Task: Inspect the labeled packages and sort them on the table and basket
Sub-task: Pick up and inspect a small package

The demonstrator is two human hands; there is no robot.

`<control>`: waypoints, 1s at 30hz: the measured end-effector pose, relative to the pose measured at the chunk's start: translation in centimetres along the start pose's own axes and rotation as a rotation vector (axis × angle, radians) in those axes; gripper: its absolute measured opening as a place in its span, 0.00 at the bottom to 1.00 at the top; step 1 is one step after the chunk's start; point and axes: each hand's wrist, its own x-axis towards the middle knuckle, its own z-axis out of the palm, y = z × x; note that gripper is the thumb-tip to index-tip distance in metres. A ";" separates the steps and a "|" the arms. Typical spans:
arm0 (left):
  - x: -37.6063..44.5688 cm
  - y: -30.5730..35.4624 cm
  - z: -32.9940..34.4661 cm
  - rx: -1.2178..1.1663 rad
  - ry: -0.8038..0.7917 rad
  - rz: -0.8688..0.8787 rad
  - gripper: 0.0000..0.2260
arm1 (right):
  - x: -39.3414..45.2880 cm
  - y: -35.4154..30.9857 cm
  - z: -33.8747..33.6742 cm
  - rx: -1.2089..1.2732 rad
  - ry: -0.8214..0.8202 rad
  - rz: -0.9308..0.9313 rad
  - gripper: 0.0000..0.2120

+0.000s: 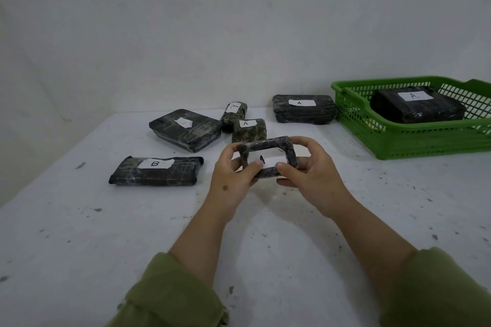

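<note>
Inspecting in progress: an A-labelled package (267, 158) is gripped by left hand (233, 170) and right hand (308, 170), likely bound for the basket (414, 141).

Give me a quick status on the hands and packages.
Left hand and right hand both grip a small package, label up. One A package in basket. Nothing in the way.

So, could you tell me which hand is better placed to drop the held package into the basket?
The right hand. It already grips the package with the left hand, and the green basket sits on the right, beyond the right hand.
</note>
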 end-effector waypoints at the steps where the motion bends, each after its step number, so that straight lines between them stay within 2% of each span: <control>1: -0.1 0.0 0.0 0.061 -0.003 -0.004 0.11 | 0.0 0.1 -0.2 -0.075 0.028 -0.025 0.18; 3: -0.1 0.0 -0.1 0.130 -0.004 -0.002 0.18 | 0.1 0.2 -0.8 -0.339 0.074 -0.192 0.15; 5: -0.1 -0.1 -0.3 0.116 -0.021 -0.008 0.32 | 0.1 0.3 -0.8 -0.534 0.077 -0.409 0.13; 6: -0.2 -0.2 -0.2 0.139 -0.044 -0.004 0.37 | 0.0 0.3 -0.6 -0.557 0.062 -0.475 0.14; 8: -0.4 -0.4 0.0 0.247 -0.091 0.030 0.37 | -0.1 0.3 -0.1 -0.552 0.013 -0.527 0.18; 10: -0.4 -0.6 0.3 0.280 -0.099 0.045 0.29 | -0.2 0.3 0.1 -0.539 -0.043 -0.500 0.20; 12: -0.4 -0.4 0.4 0.209 -0.109 0.024 0.21 | -0.3 0.2 0.1 -0.443 -0.083 -0.393 0.22; 15: -0.3 -0.2 0.6 0.106 -0.102 -0.015 0.17 | -0.3 -0.3 -0.2 -0.150 -0.116 -0.149 0.18; 18: -0.4 0.0 0.6 0.037 -0.100 -0.010 0.06 | -0.2 -0.3 -0.5 0.056 -0.170 0.064 0.13; 22: -0.3 -0.1 0.6 0.088 -0.115 0.044 0.10 | 0.0 -0.1 -0.5 0.094 -0.115 0.130 0.09; 25: -0.7 0.0 0.7 0.096 -0.175 0.015 0.13 | 0.1 -0.3 -0.6 0.118 -0.066 0.116 0.08; 30: -0.8 0.2 0.8 0.065 -0.184 -0.031 0.07 | -0.1 -0.5 -0.6 0.059 -0.017 0.059 0.09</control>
